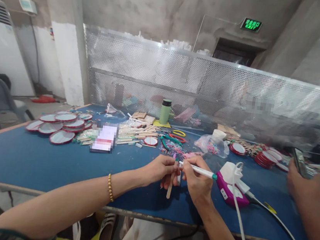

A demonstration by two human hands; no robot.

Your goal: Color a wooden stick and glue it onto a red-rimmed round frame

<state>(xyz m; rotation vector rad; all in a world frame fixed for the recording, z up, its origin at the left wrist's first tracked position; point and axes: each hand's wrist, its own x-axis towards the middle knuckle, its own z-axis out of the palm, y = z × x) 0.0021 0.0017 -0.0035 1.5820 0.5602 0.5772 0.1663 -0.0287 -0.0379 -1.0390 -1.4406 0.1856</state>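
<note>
My left hand [163, 170] pinches a flat wooden stick [169, 189] that points down over the front of the blue table. A small patch of green shows at the stick's upper end. In my right hand [199, 183] is a white marker [202, 171] with a green end at the right; its other end is close to the stick, between the two hands. Something white, perhaps a cap, shows below my fingers. Just behind the hands lie thin coloured strings [167, 146] and a pink tool [193, 155].
Round white discs with red rims [62, 137] are piled at the left, beside a phone [104, 138] and many sticks [135, 132]. A green bottle [164, 113] stands behind. A purple power strip [231, 191] and cables lie right. Another person's hand [305, 184] holds a phone.
</note>
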